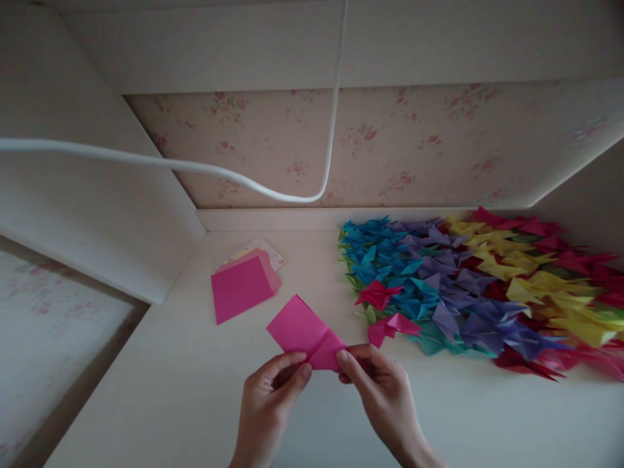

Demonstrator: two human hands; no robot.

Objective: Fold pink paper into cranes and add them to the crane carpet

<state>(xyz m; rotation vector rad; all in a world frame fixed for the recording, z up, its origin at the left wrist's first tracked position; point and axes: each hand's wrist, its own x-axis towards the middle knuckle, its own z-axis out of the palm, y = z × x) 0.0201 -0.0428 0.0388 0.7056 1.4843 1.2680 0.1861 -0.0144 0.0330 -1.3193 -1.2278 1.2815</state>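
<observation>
A partly folded sheet of pink origami paper (305,328) is held up above the white table by both hands. My left hand (275,390) pinches its lower left edge between thumb and fingers. On the opposite side, my right hand (377,383) grips the lower right corner, the thumb lying on the front. A crease crosses the sheet, and a flap is folded over at its right end. Just beyond my right hand lie two pink folded paper pieces (390,327), beside a large spread of folded paper cranes (453,279) in blue, purple, yellow and red rows.
A stack of square paper (244,289), magenta on top, lies at the left of the white table (180,383). Overhead, a white cable (219,172) loops across the view. A floral wall panel (365,143) closes off the back, with a white side panel (121,195) at left.
</observation>
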